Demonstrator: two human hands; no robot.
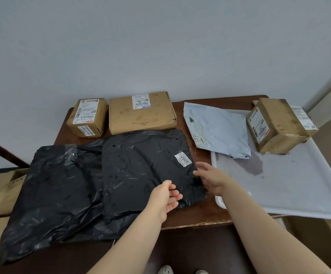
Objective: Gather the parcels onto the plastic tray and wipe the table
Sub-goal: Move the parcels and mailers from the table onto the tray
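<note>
Grey wall (160, 46) closes off the far side, and the brown table (188, 216) stands against it with a chipped near edge. From my seat, the smaller black parcel (144, 165) with the white "2001" label (183, 159) lies mid-table on top of a larger black bag (51, 194), which spills over the table's left and near edges.

My left hand (165, 197) hangs at the parcel's near edge, fingers loosely spread and holding nothing. My right hand (210, 178) is at the parcel's right edge, fingers stretched towards it and not clamped. Whether the tips have slid under the plastic I cannot tell.

Just right of that hand begins the white plastic tray (289, 190), which overhangs the table's right side and near corner. Its near half is bare apart from a dark wet patch (256, 165). A brown box (275, 125) sits on its far part, and a grey mailer (218, 129) lies half on the tray's far left corner, half on the table.

Two more cartons line the far edge: a small box (86, 117) and a flat box (140, 113), side by side and nearly touching the black parcel. Cardboard (0, 194) stands on the floor to the left.
</note>
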